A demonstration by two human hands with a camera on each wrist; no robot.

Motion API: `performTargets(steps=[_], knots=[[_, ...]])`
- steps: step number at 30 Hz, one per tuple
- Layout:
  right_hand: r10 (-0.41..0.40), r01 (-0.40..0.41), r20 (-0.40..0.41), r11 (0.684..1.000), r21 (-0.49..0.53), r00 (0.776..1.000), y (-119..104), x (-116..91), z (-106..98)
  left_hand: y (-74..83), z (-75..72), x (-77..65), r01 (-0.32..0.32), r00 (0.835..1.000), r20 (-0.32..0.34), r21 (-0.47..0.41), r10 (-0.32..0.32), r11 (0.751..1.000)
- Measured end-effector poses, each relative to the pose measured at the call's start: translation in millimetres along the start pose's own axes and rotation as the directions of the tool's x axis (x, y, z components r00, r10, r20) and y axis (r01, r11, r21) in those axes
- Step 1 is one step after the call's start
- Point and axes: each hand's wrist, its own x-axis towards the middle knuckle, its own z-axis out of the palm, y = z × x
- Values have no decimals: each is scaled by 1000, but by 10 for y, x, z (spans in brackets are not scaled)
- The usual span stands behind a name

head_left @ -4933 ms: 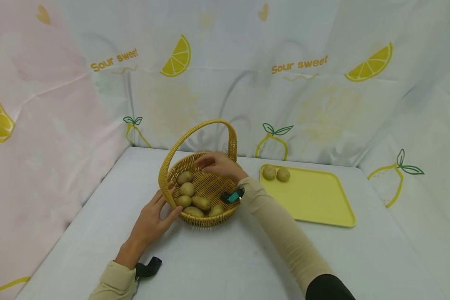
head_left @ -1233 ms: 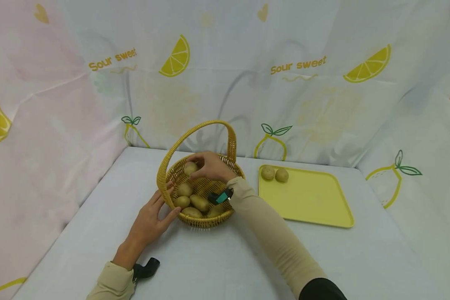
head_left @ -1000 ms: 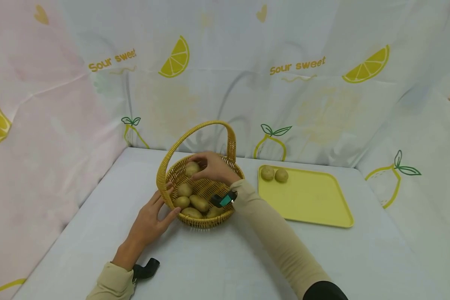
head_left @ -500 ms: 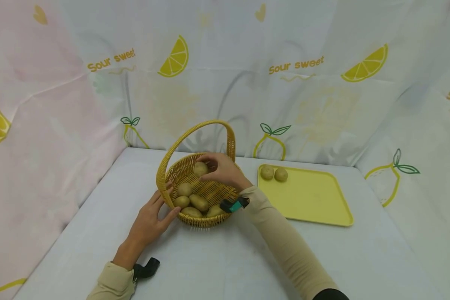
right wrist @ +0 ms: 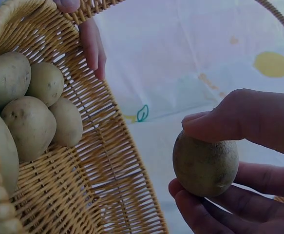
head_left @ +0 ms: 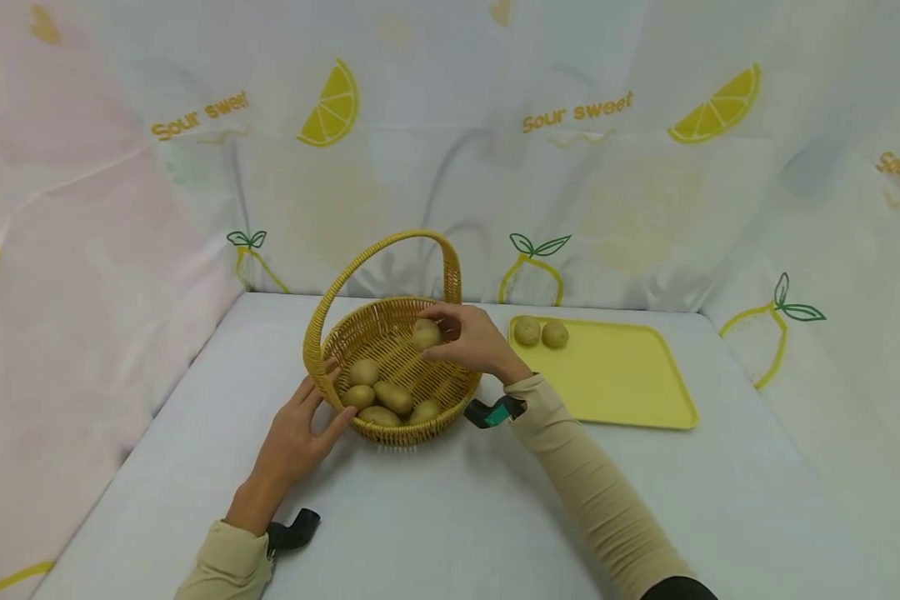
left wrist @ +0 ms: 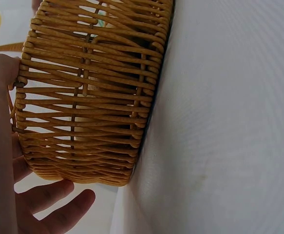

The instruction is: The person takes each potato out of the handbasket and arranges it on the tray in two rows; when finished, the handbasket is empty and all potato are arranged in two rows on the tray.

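Note:
My right hand (head_left: 476, 340) pinches a round potato (head_left: 426, 334) between thumb and fingers, over the right part of the wicker basket (head_left: 390, 321). The right wrist view shows this potato (right wrist: 205, 165) above the level of the others, the thumb on its top and the fingers beneath. Several potatoes (head_left: 394, 397) lie in the near left part of the basket. My left hand (head_left: 292, 442) rests against the basket's left side with fingers spread, its thumb at the rim; in the left wrist view two fingertips (left wrist: 78, 207) stand out past the woven wall.
A yellow tray (head_left: 622, 375) lies to the right of the basket, with two potatoes (head_left: 541, 332) at its far left corner. The basket's tall handle (head_left: 382, 243) arches over it. A printed curtain (head_left: 420, 167) hangs behind the white table (head_left: 435, 517).
My right hand has taken hold of a potato at the basket's far left and carried it right. The left hand stays at the basket. The head view has shifted slightly.

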Motion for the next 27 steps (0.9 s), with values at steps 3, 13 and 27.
performTargets(steps=[3, 13, 27], knots=[[-8, 8, -21, 1000, -13, 1000, 12, -43, -56, -11, 1, 6, 5, 1000, -1, -9, -5, 1000], [19, -17, -52, 998, 54, 998, 74, -243, -198, -27, 18, 5, 7, 1000, -1, -5, -7, 1000], [74, -60, -131, 992, 110, 989, 182, -445, -384, -30, 25, -8, 0, 1000, -12, 5, 0, 1000]])
